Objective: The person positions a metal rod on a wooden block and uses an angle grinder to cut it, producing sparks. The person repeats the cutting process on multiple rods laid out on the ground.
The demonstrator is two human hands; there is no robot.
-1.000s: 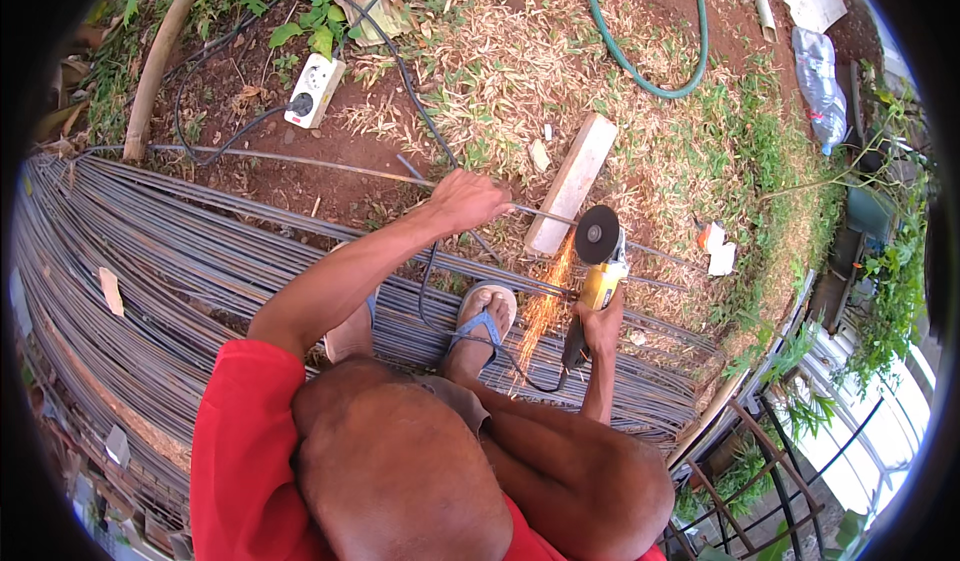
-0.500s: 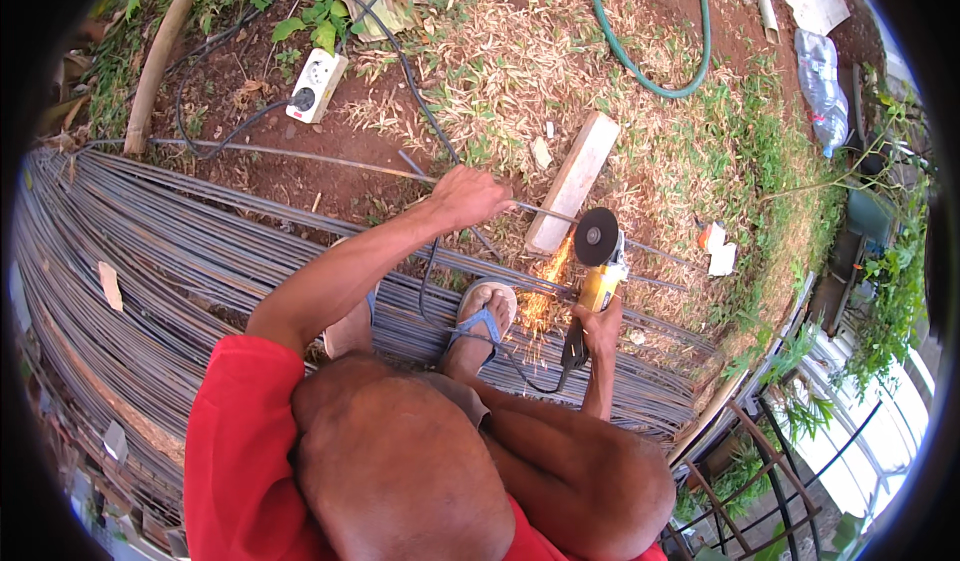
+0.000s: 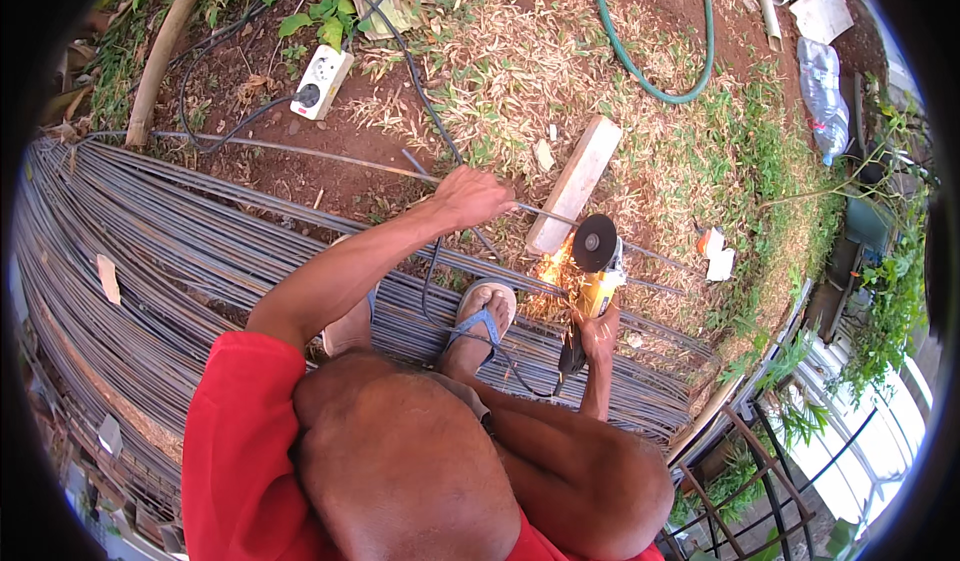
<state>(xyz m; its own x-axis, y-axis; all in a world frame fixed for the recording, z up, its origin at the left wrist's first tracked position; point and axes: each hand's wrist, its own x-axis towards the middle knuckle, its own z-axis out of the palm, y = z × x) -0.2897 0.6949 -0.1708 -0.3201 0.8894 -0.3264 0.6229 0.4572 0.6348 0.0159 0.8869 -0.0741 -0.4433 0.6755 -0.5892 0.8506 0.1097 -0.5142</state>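
Observation:
My left hand [image 3: 474,199] is closed around a long thin steel rod [image 3: 340,157], holding it across a wooden block [image 3: 582,173]. A yellow and black angle grinder [image 3: 597,293] is gripped in my right hand [image 3: 598,334]. Its dark cutting disc [image 3: 595,244] meets the rod just right of the block. Orange sparks [image 3: 553,283] spray from there toward my sandalled foot [image 3: 483,318]. The disc hides the exact point of contact.
A large bundle of steel rods [image 3: 150,246] lies under my feet. A white power strip [image 3: 321,82] with a black cord [image 3: 425,96] rests on the soil. Farther off are a green hose [image 3: 640,76], a plastic bottle [image 3: 822,96] and a metal frame [image 3: 760,471].
The sparks have grown brighter and spread over the front of the grinder and my right hand. The grinder has tipped slightly downward; my left hand stays nearly in place.

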